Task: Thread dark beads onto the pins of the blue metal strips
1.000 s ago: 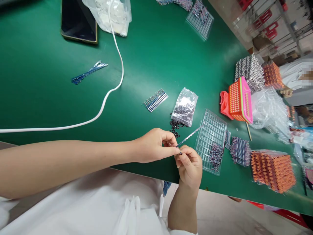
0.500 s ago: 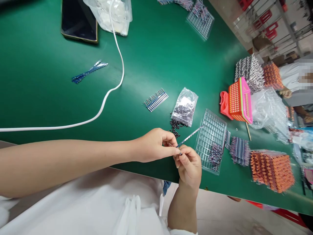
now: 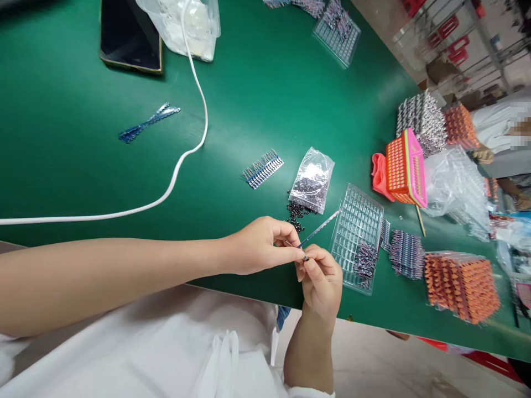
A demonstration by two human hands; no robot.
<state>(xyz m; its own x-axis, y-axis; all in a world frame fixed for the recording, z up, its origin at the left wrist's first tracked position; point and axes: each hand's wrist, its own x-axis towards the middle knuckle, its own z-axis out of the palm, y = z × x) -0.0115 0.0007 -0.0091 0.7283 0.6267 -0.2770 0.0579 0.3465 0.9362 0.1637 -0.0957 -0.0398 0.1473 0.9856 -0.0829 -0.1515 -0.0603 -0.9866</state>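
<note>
My left hand [image 3: 261, 246] is closed on a thin blue-and-white strip [image 3: 319, 228], whose free end slants up over the tray's edge. Meeting it fingertip to fingertip, my right hand [image 3: 320, 279] pinches a small dark bead-like part [image 3: 306, 258] against the near end of the strip. Fine wires show by the left fingers, and the fingers hide the rest of that end. Just beyond the hands lie loose black beads [image 3: 296, 213], beside a clear plastic bag [image 3: 312, 179] of more. A clear compartment tray [image 3: 352, 204] stands right of the hands, with small wired parts [image 3: 365, 262] heaped in it.
A strip with wire legs [image 3: 262, 168] and crossed blue strips [image 3: 149, 122] lie farther left. A white cable [image 3: 178, 171] runs past a phone [image 3: 130, 36]. To the right are an orange basket [image 3: 400, 168], stacked orange parts [image 3: 462, 284] and a person's sleeve [image 3: 492, 130].
Both hands stay pressed together at the strip's end, with only a slight shift of the fingertips and the small dark part. The whole view has drifted slightly.
</note>
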